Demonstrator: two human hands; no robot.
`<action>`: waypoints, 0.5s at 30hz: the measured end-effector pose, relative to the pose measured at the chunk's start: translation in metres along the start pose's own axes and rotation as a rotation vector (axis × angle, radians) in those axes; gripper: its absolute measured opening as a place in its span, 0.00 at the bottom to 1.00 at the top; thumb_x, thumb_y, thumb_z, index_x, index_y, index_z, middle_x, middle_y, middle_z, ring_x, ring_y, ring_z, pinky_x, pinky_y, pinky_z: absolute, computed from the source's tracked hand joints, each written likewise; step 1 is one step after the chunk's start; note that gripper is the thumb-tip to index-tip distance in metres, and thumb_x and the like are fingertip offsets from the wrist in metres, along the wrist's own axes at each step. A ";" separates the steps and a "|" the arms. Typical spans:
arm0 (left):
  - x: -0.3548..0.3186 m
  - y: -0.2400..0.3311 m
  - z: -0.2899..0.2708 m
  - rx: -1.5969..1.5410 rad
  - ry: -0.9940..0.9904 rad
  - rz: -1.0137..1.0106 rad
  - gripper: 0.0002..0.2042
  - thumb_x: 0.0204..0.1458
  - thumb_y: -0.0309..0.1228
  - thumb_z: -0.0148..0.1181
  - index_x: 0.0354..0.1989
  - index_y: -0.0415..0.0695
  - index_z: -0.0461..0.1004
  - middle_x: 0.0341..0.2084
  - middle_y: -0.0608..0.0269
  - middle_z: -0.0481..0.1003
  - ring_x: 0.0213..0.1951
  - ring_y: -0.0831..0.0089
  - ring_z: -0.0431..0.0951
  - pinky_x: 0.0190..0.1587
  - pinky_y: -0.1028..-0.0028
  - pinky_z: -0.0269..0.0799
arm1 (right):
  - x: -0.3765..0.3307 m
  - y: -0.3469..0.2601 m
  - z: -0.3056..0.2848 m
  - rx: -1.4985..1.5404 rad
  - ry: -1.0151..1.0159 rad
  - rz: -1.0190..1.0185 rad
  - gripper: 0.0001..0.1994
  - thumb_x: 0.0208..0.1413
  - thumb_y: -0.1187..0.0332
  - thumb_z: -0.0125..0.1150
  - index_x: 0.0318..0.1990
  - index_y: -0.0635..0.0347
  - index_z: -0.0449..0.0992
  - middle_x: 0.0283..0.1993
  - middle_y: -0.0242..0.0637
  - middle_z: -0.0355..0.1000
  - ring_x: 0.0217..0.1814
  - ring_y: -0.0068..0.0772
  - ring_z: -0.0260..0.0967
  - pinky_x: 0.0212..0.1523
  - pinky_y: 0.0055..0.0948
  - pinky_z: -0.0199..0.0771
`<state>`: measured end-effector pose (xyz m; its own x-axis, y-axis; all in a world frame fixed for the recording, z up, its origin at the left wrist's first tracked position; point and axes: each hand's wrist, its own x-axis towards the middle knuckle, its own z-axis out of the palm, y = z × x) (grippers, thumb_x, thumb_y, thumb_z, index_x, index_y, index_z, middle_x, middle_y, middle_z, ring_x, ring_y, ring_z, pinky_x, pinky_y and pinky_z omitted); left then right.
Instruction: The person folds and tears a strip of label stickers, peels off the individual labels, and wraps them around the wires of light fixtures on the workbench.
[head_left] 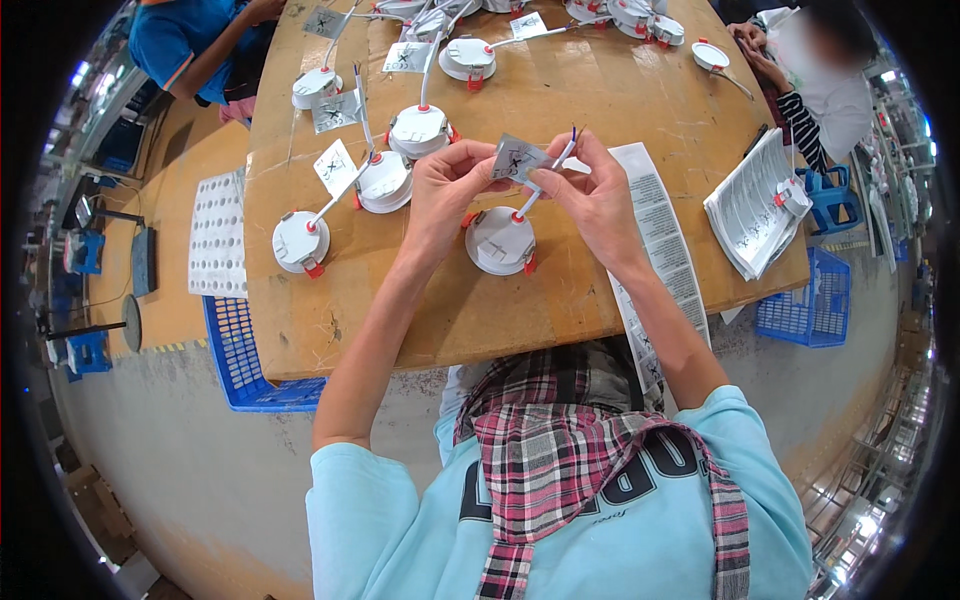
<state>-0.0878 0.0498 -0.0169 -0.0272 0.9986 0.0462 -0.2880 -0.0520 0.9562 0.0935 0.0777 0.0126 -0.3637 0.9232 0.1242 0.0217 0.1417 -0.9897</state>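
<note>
A: While the small grey label [518,160] is pinched between both hands above the table [300,330], the white cable [545,172] is kept taut by the right hand [597,195], fingers closed on it.

B: Left hand [447,190]?

A: Closed on the label's left edge. The white round lamp [500,242] is left lying just below, cable attached.

B: Containers?

A: Blue crates [238,360] are seen on the floor; contents cannot be told.
</note>
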 end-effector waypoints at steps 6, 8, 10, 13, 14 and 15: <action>0.002 -0.001 -0.002 -0.010 0.000 0.008 0.08 0.57 0.28 0.57 0.38 0.36 0.77 0.33 0.60 0.79 0.35 0.75 0.80 0.42 0.73 0.79 | 0.001 -0.002 0.001 -0.006 -0.035 0.023 0.12 0.55 0.76 0.61 0.43 0.63 0.64 0.40 0.39 0.71 0.35 0.30 0.78 0.35 0.23 0.80; 0.002 -0.002 -0.004 -0.013 -0.001 -0.001 0.08 0.57 0.28 0.57 0.38 0.36 0.77 0.33 0.60 0.79 0.35 0.75 0.80 0.42 0.73 0.79 | 0.001 -0.003 0.001 0.003 -0.058 0.025 0.12 0.55 0.76 0.60 0.44 0.63 0.64 0.40 0.39 0.71 0.35 0.30 0.78 0.35 0.24 0.80; 0.003 -0.004 -0.006 -0.017 0.000 -0.009 0.08 0.57 0.28 0.57 0.38 0.36 0.77 0.33 0.60 0.79 0.35 0.74 0.80 0.42 0.73 0.79 | 0.000 -0.003 0.000 0.023 -0.079 0.022 0.13 0.55 0.77 0.60 0.45 0.63 0.63 0.40 0.39 0.71 0.36 0.30 0.78 0.37 0.24 0.80; 0.003 -0.006 -0.007 -0.019 -0.002 -0.026 0.07 0.57 0.28 0.57 0.38 0.36 0.77 0.33 0.60 0.79 0.35 0.74 0.80 0.41 0.73 0.79 | 0.000 -0.002 -0.003 0.043 -0.103 0.024 0.13 0.56 0.76 0.59 0.46 0.62 0.63 0.40 0.39 0.71 0.36 0.29 0.77 0.37 0.24 0.79; 0.003 -0.006 -0.007 -0.031 -0.010 -0.041 0.07 0.57 0.28 0.57 0.38 0.36 0.77 0.33 0.60 0.79 0.34 0.74 0.80 0.41 0.73 0.79 | 0.001 0.000 -0.005 0.045 -0.106 0.027 0.13 0.56 0.76 0.59 0.46 0.62 0.63 0.40 0.39 0.71 0.36 0.29 0.77 0.37 0.24 0.79; 0.002 -0.005 -0.007 -0.044 -0.018 -0.056 0.07 0.57 0.28 0.57 0.38 0.37 0.77 0.32 0.60 0.79 0.34 0.73 0.80 0.41 0.73 0.79 | 0.001 0.003 -0.006 0.055 -0.125 0.037 0.14 0.56 0.75 0.59 0.46 0.63 0.63 0.41 0.38 0.71 0.35 0.27 0.76 0.38 0.23 0.78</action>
<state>-0.0931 0.0524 -0.0237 0.0078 1.0000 -0.0016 -0.3302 0.0041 0.9439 0.0990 0.0816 0.0103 -0.4765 0.8755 0.0809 -0.0121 0.0854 -0.9963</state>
